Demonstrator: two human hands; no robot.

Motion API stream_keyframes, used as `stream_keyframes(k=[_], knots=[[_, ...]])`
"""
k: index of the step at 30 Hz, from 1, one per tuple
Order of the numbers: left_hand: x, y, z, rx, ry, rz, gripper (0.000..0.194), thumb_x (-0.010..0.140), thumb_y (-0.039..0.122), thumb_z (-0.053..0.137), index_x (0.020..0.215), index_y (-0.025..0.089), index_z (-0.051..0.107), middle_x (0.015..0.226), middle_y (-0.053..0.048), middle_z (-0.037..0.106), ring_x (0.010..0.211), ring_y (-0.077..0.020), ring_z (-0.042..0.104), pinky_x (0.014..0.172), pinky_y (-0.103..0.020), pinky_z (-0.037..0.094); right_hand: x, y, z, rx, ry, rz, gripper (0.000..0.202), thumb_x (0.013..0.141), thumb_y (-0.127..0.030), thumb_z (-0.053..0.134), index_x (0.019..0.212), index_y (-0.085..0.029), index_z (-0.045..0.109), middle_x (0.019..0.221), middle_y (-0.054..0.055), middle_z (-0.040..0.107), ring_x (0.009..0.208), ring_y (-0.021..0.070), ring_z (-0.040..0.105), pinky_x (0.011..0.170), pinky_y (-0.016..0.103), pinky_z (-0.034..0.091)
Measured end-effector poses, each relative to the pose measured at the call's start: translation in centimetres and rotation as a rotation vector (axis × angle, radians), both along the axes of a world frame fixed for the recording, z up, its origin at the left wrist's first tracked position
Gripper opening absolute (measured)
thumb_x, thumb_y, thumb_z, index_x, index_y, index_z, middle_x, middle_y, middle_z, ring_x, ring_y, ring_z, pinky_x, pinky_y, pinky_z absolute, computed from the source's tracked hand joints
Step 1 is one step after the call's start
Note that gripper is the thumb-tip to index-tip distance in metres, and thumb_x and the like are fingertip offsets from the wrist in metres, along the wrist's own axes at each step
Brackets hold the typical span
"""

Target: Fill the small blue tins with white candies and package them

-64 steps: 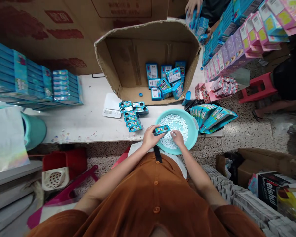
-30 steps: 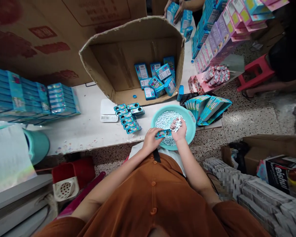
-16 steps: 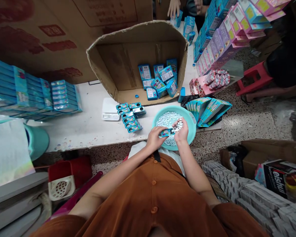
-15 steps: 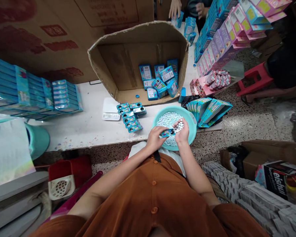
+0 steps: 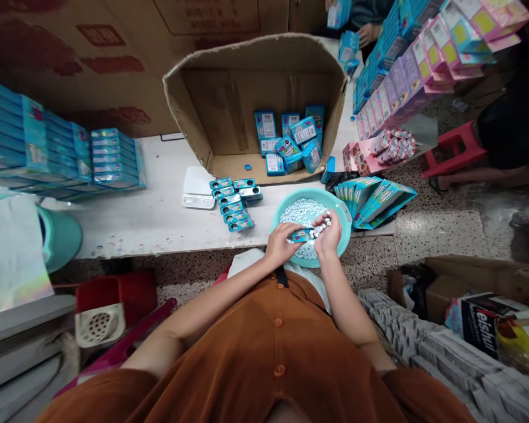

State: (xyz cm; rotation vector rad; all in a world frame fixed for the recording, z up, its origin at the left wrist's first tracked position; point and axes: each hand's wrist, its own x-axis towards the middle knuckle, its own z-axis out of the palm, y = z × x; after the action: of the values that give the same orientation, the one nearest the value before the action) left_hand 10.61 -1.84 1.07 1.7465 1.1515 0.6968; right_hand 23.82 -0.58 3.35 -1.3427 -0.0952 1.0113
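Over a turquoise basin of small white candies, my left hand grips a small blue candy box. The box lies on its side, its end turned toward my right hand. My right hand is cupped around a handful of white candies, held against the box's end. Left of the basin stand several small blue boxes with round dark holes in their tops. Beside them is a white scale.
A large open carton holding several blue boxes stands behind the basin. Flattened blue cartons lean at the right. Stacks of blue packs are on the left. Across the table, a co-worker's hand is near more blue boxes.
My right hand has tipped inward, its fingers curling more over the candies at the box's end. The co-worker has lifted a blue box. My view has shifted slightly.
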Motion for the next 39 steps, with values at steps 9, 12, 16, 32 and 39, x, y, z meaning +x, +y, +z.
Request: stream_keyframes(k=[9,12,16,32,39], knots=[[0.8,0.3,-1.5,-0.15,-0.072,0.045,0.036,0.067,0.024,0.075,0.101,0.024,0.065,0.106,-0.003,0.067,0.101,-0.0209,0.061,0.092,-0.035,0.046,1.6,0.0,-0.6,0.067,0.096,0.033,0.022,0.081,-0.04,0.053,0.072,-0.021,0.046,0.052,-0.009,0.038,0.04,0.0051,0.036,0.039,0.018,0.031],[0.7,0.4,-2.3,-0.228,-0.148,0.044,0.038,0.067,0.026,0.074,0.103,0.022,0.063,0.105,-0.002,0.067,0.098,-0.0196,0.062,0.088,-0.032,0.048,2.6,0.0,-1.0,0.105,0.242,0.05,0.021,0.084,-0.036,0.05,0.071,-0.022,0.043,0.049,-0.011,0.032,0.036,0.0048,0.029,0.035,0.017,0.026],[0.9,0.4,-2.6,-0.278,-0.124,0.071,0.04,0.066,0.03,0.075,0.103,0.02,0.063,0.1,-0.002,0.068,0.089,-0.0185,0.063,0.08,-0.03,0.05,4.5,-0.2,-2.4,0.129,0.38,0.04,0.019,0.086,-0.029,0.047,0.07,-0.022,0.042,0.047,-0.012,0.028,0.034,0.0046,0.026,0.034,0.015,0.023],[0.1,1.2,-0.7,-0.037,0.105,0.033,0.036,0.07,0.034,0.073,0.102,0.022,0.063,0.1,-0.005,0.067,0.096,-0.0224,0.062,0.086,-0.035,0.049,6.4,-4.1,-8.9,-0.256,0.379,-0.053,0.005,0.076,-0.023,0.055,0.073,-0.019,0.055,0.053,-0.007,0.048,0.042,0.0041,0.042,0.038,0.015,0.032],[-5.7,2.5,-1.1,0.1,0.143,0.179,0.031,0.076,0.033,0.067,0.102,0.021,0.055,0.098,-0.005,0.063,0.091,-0.0198,0.06,0.082,-0.033,0.048,5.8,-5.7,-11.8,-0.406,0.053,0.11,0.016,0.066,-0.031,0.063,0.074,-0.018,0.063,0.063,-0.001,0.063,0.054,0.0097,0.056,0.048,0.02,0.042]])
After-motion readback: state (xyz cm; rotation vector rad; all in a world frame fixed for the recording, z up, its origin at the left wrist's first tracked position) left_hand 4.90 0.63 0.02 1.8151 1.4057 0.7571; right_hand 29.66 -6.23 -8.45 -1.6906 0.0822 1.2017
